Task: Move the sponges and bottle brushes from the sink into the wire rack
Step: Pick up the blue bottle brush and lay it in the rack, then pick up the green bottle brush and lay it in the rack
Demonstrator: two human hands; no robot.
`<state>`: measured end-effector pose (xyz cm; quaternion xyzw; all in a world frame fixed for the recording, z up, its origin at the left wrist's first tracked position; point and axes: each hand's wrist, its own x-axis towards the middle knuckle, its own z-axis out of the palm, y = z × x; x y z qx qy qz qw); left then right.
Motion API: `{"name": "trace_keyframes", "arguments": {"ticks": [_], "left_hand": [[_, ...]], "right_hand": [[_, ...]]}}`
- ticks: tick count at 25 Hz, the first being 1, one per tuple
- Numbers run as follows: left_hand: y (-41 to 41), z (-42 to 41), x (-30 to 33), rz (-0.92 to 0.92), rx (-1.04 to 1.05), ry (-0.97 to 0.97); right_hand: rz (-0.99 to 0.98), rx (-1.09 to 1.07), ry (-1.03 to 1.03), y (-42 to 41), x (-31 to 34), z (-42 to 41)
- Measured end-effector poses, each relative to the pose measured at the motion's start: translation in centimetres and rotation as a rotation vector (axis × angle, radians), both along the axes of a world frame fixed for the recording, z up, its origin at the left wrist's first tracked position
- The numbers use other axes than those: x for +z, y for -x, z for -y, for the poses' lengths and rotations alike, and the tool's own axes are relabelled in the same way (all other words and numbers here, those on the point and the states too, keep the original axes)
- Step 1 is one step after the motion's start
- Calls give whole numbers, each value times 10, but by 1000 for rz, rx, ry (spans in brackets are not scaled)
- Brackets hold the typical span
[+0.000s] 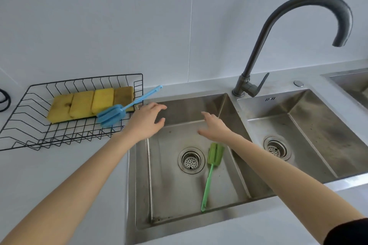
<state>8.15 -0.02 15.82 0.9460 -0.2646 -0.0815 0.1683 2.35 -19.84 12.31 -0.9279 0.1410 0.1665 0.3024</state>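
Four sponges, two bottle brushes, perhaps three basins.

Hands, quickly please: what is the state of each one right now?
Left hand: open, holding nothing.
Right hand: open, holding nothing, above the sink.

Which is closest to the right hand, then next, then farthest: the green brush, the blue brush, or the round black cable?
From the right hand:
1. Green bottle brush, just below it in the sink.
2. Blue bottle brush, left, in the wire rack.
3. Black cable, far left edge.
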Motion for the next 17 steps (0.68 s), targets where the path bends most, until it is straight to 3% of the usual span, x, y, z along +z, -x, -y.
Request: {"name": "trace_keyframes", "arguments": {"ticks": [9, 17], "left_hand": [[27, 61, -62, -204, -73, -90], [53, 85, -138, -439, -13, -122]], "right_hand": [[-131, 60, 116, 30, -48, 55], [-207, 259, 178, 29, -94, 72]]}}
